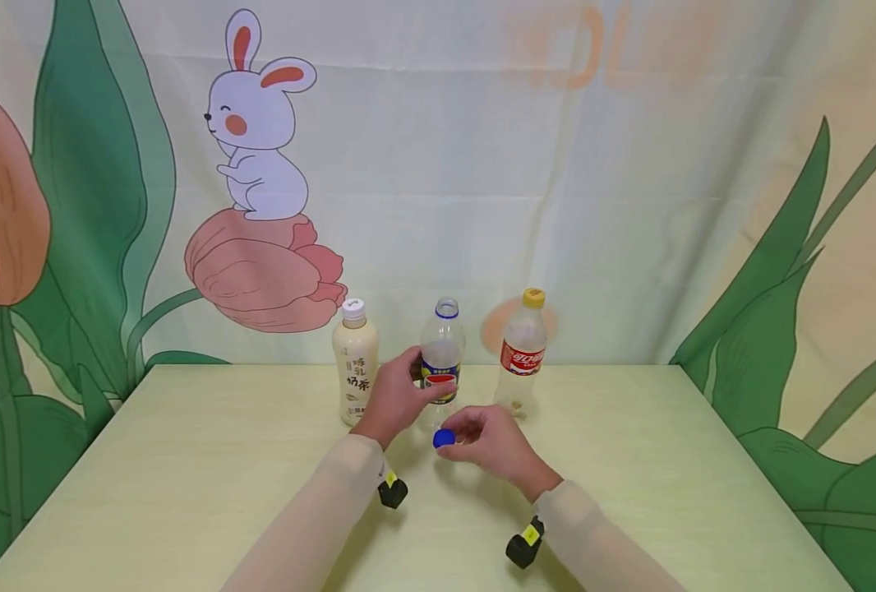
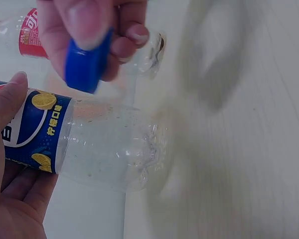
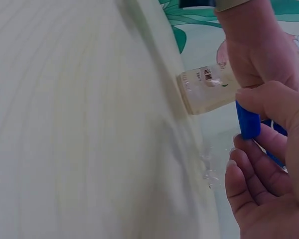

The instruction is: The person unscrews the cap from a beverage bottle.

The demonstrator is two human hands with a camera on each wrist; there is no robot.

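Note:
An uncapped clear plastic bottle (image 1: 444, 333) with a blue lemon-patterned label stands upright on the table. My left hand (image 1: 399, 393) grips it around the label, thumb across the front; in the left wrist view the bottle's lower half (image 2: 107, 144) looks see-through, with a few droplets. Just in front of the bottle, my right hand (image 1: 499, 444) pinches a blue bottle cap (image 1: 444, 438) between thumb and fingers. From the right wrist view, the cap (image 3: 248, 119) is held edge-on, its other fingers loosely curled below. The bottle's blue neck ring (image 1: 447, 311) shows under the bare mouth.
A milk tea bottle (image 1: 354, 362) with a white cap stands left of the left hand. To the right is a clear bottle (image 1: 524, 345) with a red label and yellow cap. Behind the pale table (image 1: 209, 477) hangs a printed curtain (image 1: 423, 164).

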